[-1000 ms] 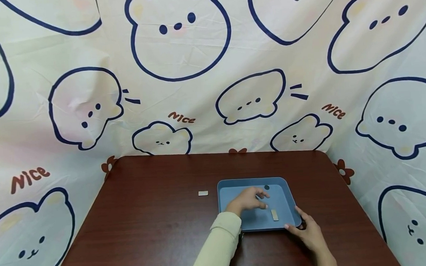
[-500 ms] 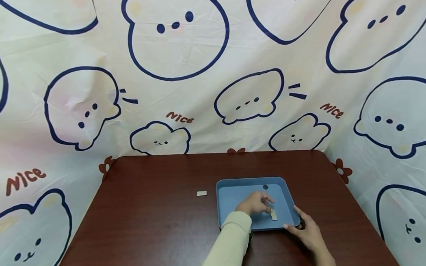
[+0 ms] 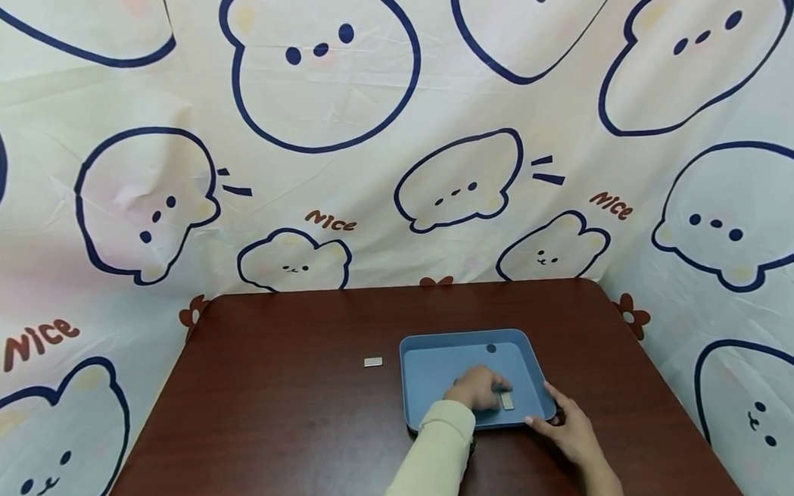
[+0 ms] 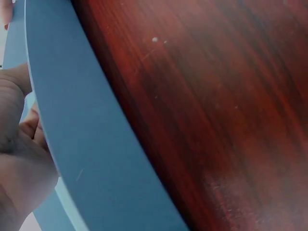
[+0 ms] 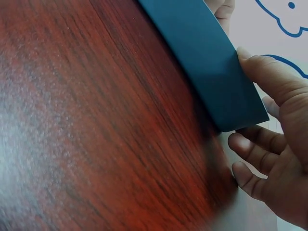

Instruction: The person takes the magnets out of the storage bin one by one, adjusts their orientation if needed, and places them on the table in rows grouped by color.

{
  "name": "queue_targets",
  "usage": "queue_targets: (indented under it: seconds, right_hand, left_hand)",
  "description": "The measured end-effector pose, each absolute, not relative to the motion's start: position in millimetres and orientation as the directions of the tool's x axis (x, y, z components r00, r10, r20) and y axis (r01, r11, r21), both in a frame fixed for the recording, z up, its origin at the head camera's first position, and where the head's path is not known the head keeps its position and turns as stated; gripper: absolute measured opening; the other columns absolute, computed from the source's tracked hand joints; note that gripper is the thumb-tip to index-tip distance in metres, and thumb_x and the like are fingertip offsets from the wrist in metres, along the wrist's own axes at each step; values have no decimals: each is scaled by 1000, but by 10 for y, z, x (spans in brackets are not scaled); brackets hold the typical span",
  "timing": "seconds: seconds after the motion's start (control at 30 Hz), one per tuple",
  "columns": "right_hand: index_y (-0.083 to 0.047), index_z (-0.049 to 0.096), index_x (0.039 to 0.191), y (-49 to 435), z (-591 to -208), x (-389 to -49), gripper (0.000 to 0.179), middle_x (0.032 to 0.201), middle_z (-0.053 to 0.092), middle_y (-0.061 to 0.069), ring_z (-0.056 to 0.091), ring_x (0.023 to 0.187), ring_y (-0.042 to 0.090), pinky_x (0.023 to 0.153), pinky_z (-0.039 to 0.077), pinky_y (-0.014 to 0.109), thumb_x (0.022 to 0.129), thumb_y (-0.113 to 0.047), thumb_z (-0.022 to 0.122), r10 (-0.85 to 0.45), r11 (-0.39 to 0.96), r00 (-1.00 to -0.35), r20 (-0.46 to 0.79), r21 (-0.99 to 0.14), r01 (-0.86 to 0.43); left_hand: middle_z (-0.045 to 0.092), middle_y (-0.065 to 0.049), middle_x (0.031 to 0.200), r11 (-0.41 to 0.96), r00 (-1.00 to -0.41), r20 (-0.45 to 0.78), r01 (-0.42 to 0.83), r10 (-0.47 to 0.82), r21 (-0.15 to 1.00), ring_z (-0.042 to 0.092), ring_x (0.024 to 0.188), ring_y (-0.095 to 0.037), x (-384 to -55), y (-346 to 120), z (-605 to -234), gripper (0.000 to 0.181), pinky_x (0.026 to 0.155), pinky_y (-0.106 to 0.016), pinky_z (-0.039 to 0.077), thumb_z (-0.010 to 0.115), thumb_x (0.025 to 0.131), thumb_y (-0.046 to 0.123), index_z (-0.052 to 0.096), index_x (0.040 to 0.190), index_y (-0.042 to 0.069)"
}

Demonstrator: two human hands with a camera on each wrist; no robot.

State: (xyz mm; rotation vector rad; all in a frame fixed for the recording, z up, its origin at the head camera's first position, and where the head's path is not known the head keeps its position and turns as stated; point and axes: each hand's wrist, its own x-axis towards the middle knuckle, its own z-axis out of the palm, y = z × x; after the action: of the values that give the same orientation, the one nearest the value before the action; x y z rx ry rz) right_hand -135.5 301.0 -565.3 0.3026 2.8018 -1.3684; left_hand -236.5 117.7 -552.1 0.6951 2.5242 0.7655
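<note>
A blue rectangular tray (image 3: 420, 353) lies on the brown table. My left hand (image 3: 475, 387) reaches over its near rim, fingers bent, fingertips right at a small flat cream rectangular piece (image 3: 507, 400); I cannot tell whether they pinch it. A small dark disc (image 3: 491, 348) rests near the far wall of the tray. At the near right corner, my right hand (image 3: 573, 431) grips the tray, thumb on the rim and fingers round the outside. In the left wrist view the near tray wall (image 4: 91, 125) partly hides the left hand (image 4: 24, 168).
Left of the tray, another small whitish rectangular piece (image 3: 373, 362) lies on the table (image 3: 278, 422). Behind the table hangs a pale cloth (image 3: 379, 173) printed with cartoon bears.
My left hand has moved right and nearer within the tray, down to the cream piece, its fingers drawing closer together. My right hand stays at the tray's corner.
</note>
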Motion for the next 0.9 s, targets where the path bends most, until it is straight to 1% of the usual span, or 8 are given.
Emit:
queue_targets:
  seconds: [0.13, 0.33, 0.43, 0.5, 0.63, 0.73, 0.8, 0.9]
  right_hand:
    - [-5, 35, 143, 3002, -5649, -1361, 83, 99, 45, 15, 45, 75, 19, 62, 37, 30, 77, -33, 77, 167, 604, -982, -92, -777, 175]
    - [-5, 35, 143, 3006, -5651, -1358, 84, 99, 45, 14, 45, 76, 19, 63, 37, 30, 77, -34, 77, 169, 614, -982, -85, -770, 172]
    - [-4, 36, 143, 3009, -5662, -1354, 84, 98, 45, 14, 45, 76, 19, 63, 37, 30, 76, -34, 77, 171, 621, -982, -79, -765, 170]
    - [-4, 36, 142, 3009, -5669, -1353, 84, 97, 46, 14, 45, 76, 19, 63, 37, 30, 76, -34, 77, 172, 626, -982, -75, -762, 167]
    - [-4, 37, 142, 3006, -5675, -1354, 83, 96, 46, 13, 46, 75, 18, 63, 37, 30, 76, -34, 78, 174, 628, -983, -64, -761, 161]
    - [-3, 37, 142, 3003, -5669, -1355, 83, 96, 46, 13, 46, 75, 18, 63, 37, 30, 76, -33, 78, 172, 624, -983, -61, -766, 157]
    - [-3, 37, 142, 3002, -5662, -1355, 83, 96, 46, 14, 46, 75, 19, 63, 38, 30, 76, -33, 78, 171, 621, -983, -63, -768, 157]
    - [-3, 36, 142, 3003, -5651, -1353, 83, 97, 46, 14, 46, 76, 19, 63, 38, 30, 76, -33, 77, 170, 619, -983, -69, -769, 161]
  left_hand:
    - [62, 19, 104, 743, -823, -213, 323, 526, 586, 54, 102, -9, -2342, 1179, -5540, 33, 76, -28, 45, 75, 76, 10, 73, 99, 34]
    - [58, 16, 93, 765, -862, -190, 291, 471, 575, 52, 94, -10, -2305, 1178, -5541, 22, 79, -33, 43, 80, 73, 16, 73, 86, 32]
    - [56, 16, 84, 764, -873, -187, 269, 450, 586, 51, 83, -9, -2291, 1175, -5536, 18, 77, -33, 42, 82, 72, 18, 71, 80, 29]
    - [54, 16, 77, 762, -878, -182, 262, 443, 592, 49, 74, -8, -2285, 1174, -5536, 17, 73, -32, 41, 82, 71, 19, 68, 75, 27]
    - [50, 16, 70, 763, -880, -174, 266, 442, 589, 44, 66, -7, -2274, 1171, -5531, 18, 68, -30, 39, 83, 70, 20, 66, 70, 25]
    - [51, 16, 71, 766, -880, -172, 272, 443, 582, 46, 67, -7, -2270, 1171, -5532, 17, 70, -31, 40, 83, 70, 20, 66, 72, 25]
    - [55, 17, 77, 771, -879, -175, 274, 443, 575, 50, 74, -8, -2271, 1172, -5535, 16, 74, -33, 41, 83, 71, 20, 70, 76, 28]
    - [60, 19, 87, 778, -875, -181, 283, 449, 561, 53, 85, -9, -2272, 1178, -5533, 20, 79, -35, 41, 82, 71, 20, 74, 84, 33]
